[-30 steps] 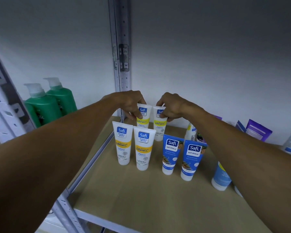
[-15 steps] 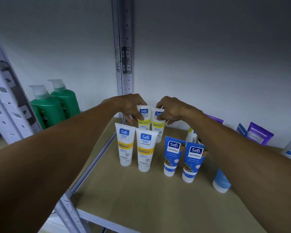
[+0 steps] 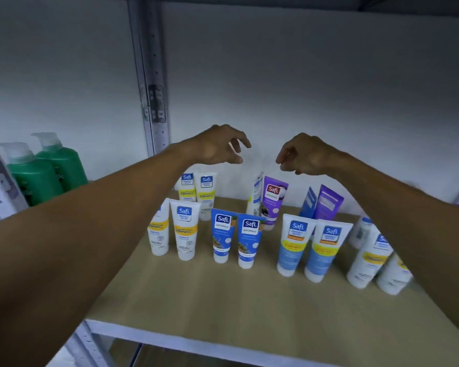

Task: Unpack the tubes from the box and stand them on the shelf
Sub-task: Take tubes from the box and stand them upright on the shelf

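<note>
Two white-and-yellow tubes (image 3: 198, 192) stand cap-down at the back of the wooden shelf (image 3: 223, 300), close to the wall. Two more of the same kind (image 3: 176, 231) stand in front of them. To their right stand two blue tubes (image 3: 235, 239), two light-blue tubes (image 3: 309, 247), purple tubes (image 3: 273, 200) and white tubes (image 3: 374, 258) at the far right. My left hand (image 3: 217, 147) hovers above the back pair, fingers loosely curled, holding nothing. My right hand (image 3: 302, 154) hangs level with it, also empty. The box is out of view.
Two green pump bottles (image 3: 45, 170) stand on the neighbouring shelf at the left. A grey metal upright (image 3: 151, 102) runs up the back wall between the shelves. The shelf's front edge (image 3: 196, 343) is white.
Both hands have let go of the two back white-and-yellow tubes and lifted above them. The view has shifted right, showing more tubes on the right.
</note>
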